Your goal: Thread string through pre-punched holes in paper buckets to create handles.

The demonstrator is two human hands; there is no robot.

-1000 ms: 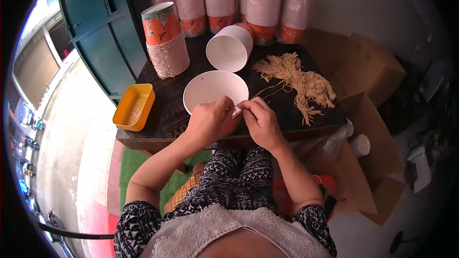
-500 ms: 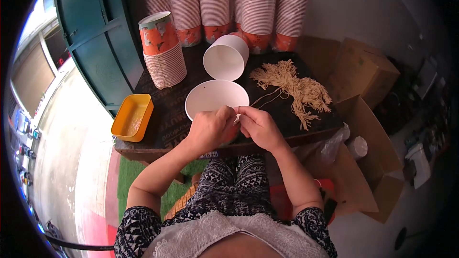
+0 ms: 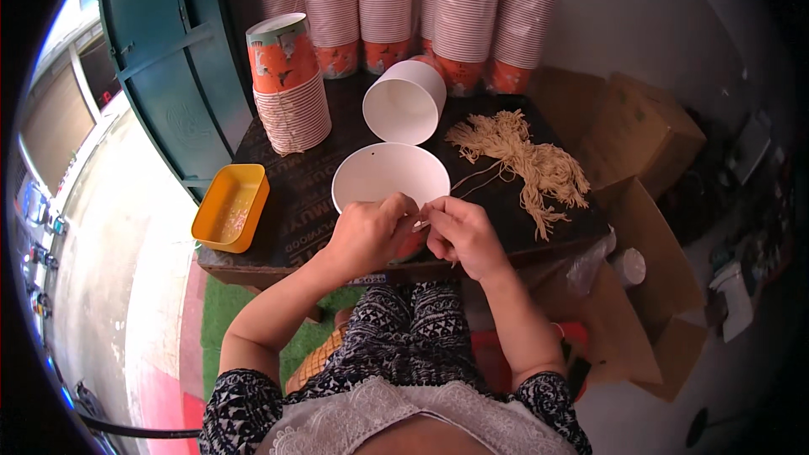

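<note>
A white-lined paper bucket stands upright at the table's near edge, its orange outside showing a little between my hands. Near the top of its far wall is a small hole. Over the near rim, my left hand is closed, thumb and fingers pinched on a pale bit of cord. My right hand pinches the same cord close beside it. A thin tan strand runs from the right-hand side of the rim to a bundle of tan cords. My fingers hide most of the cord at the rim.
Another white bucket lies on its side behind. A stack of orange buckets stands left, with wrapped bucket stacks along the back. A yellow tray sits at the table's left edge. Open cardboard boxes stand right.
My right hand has turned and drawn slightly right and down, a little apart from the left. The view has shifted slightly; the bucket stays at the near edge.
</note>
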